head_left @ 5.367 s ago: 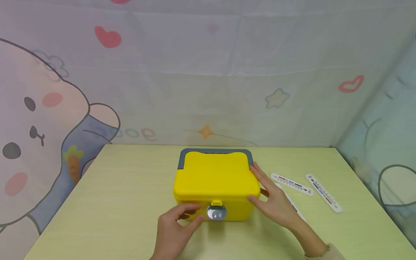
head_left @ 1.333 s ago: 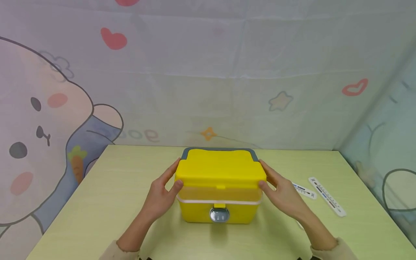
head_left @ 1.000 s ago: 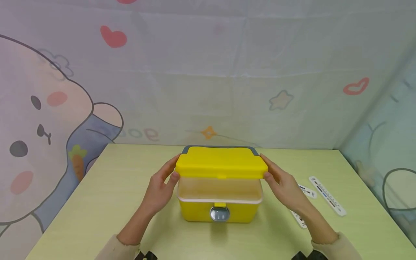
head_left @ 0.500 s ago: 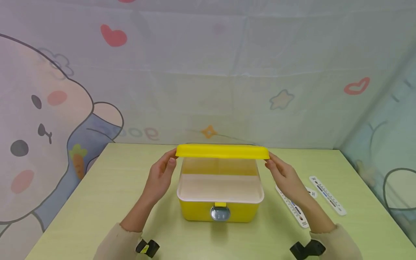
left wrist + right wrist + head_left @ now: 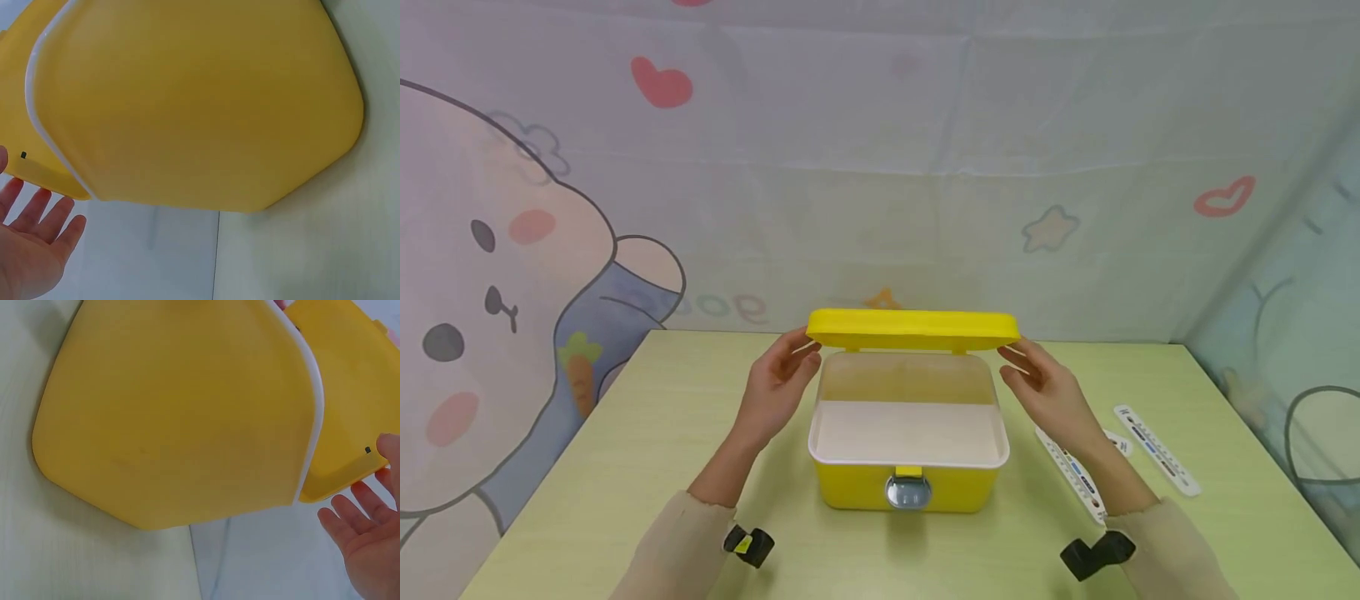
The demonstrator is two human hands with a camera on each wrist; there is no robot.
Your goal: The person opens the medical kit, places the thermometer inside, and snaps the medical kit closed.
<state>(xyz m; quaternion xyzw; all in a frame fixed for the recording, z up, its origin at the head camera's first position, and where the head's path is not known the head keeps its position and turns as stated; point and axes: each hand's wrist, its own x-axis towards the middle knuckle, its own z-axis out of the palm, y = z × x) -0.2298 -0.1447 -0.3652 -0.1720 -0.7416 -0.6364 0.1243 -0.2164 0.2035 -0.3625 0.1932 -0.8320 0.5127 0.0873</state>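
Observation:
A yellow storage box (image 5: 857,487) with a clear latch (image 5: 908,493) stands on the table, its lid (image 5: 913,330) swung up and back on rear hinges. Inside shows a whitish tray (image 5: 910,433). My left hand (image 5: 773,387) is at the lid's left end; in the left wrist view, the extended fingers (image 5: 55,220) touch the lid's edge from outside. At the right end, my right hand (image 5: 1051,396) does likewise, its spread fingers (image 5: 350,514) along the lid's edge and its thumb apart from them. The lid's grey carry handle is hidden behind it.
Right of the box lie white strips with printed scales, like thermometers: one near the right forearm (image 5: 1071,475), another farther right (image 5: 1157,450), and a third partly hidden by the arm (image 5: 1120,443). A printed cloth (image 5: 850,167) hangs behind the table.
The latch was released and the lid, closed at first, has swung up and back with both hands at its ends, showing the interior. The thumbs have lately come off the lid.

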